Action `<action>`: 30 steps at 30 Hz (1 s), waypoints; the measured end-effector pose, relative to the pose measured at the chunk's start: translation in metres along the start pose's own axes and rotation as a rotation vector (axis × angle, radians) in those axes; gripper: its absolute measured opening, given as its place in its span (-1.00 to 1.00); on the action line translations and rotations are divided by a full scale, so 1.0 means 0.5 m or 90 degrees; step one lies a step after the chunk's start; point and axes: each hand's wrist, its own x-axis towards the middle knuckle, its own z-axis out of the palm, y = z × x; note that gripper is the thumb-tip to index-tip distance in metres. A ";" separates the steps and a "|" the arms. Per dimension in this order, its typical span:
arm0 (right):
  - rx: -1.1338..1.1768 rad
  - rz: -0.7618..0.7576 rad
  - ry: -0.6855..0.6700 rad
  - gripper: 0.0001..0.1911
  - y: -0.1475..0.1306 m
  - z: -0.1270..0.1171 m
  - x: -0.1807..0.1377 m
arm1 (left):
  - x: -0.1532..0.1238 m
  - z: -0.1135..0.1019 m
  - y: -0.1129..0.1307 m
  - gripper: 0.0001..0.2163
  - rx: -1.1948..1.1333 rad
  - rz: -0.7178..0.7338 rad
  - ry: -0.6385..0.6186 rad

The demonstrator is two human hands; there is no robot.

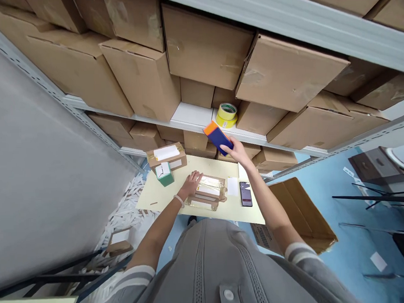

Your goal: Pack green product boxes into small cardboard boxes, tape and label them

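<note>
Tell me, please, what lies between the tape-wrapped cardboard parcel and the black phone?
A white paper slip lies flat on the cream table between the tape-wrapped cardboard parcel and the black phone, per the head view.

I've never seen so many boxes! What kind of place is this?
Probably a warehouse storeroom or packing spot. Its metal shelves are crammed with cardboard boxes, a roll of yellow tape sits on one shelf, and taped parcels lie on a small table. The right hand holds a blue-and-orange box.
</note>
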 end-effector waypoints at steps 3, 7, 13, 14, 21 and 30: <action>-0.086 -0.078 -0.013 -0.57 -0.076 0.074 0.116 | -0.003 -0.003 0.004 0.06 -0.010 -0.005 -0.002; -0.193 -0.166 -0.017 -0.62 -0.144 0.148 0.217 | -0.005 -0.004 0.003 0.08 -0.010 -0.018 -0.018; -0.330 -0.232 -0.036 -0.63 -0.142 0.209 0.264 | 0.000 0.004 -0.006 0.08 -0.034 -0.019 0.007; -0.365 -0.233 -0.040 -0.64 -0.134 0.215 0.270 | 0.000 0.004 -0.008 0.08 -0.035 -0.020 0.006; -0.442 -0.251 -0.053 -0.60 -0.118 0.209 0.292 | 0.005 0.001 -0.013 0.08 0.004 -0.022 -0.038; -0.173 -0.007 0.141 -0.58 0.121 0.119 -0.061 | 0.002 -0.021 -0.019 0.23 -0.058 0.026 -0.056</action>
